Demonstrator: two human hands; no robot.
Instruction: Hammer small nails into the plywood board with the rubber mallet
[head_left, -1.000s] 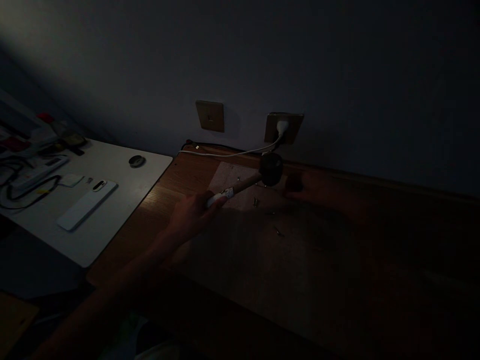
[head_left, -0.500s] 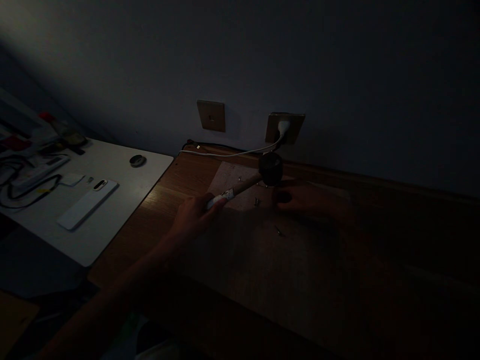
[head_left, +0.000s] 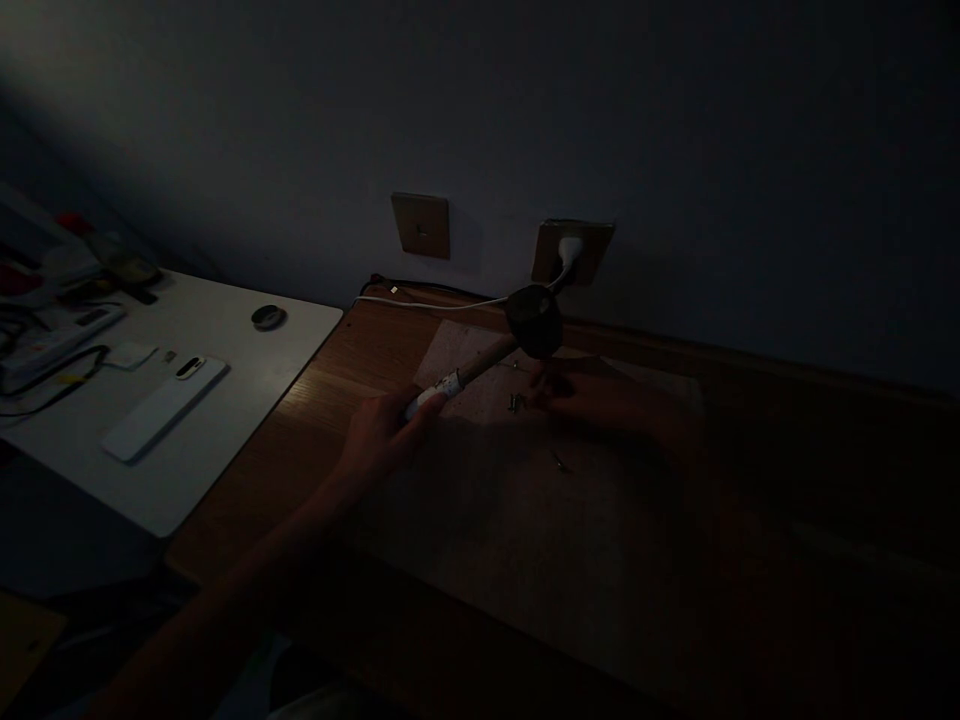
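Note:
The scene is very dark. My left hand (head_left: 379, 440) is closed round the wooden handle of a mallet (head_left: 491, 352), whose dark round head (head_left: 534, 320) is raised a little above a pale board (head_left: 480, 375) on the wooden desk (head_left: 360, 350). My right hand (head_left: 600, 400) lies in shadow just right of the mallet head, fingers pinched together low over the board, on something too small to make out. A few small nails (head_left: 513, 403) lie on the board beside it.
A white table (head_left: 225, 400) adjoins on the left, with a white phone (head_left: 161, 405), a small round object (head_left: 268, 317), a power strip and cables. On the wall are a switch plate (head_left: 421, 225) and a socket with a white plug (head_left: 570, 250).
The mallet head has risen slightly. My right hand has slid left toward the nails under the head. The view has shifted a little.

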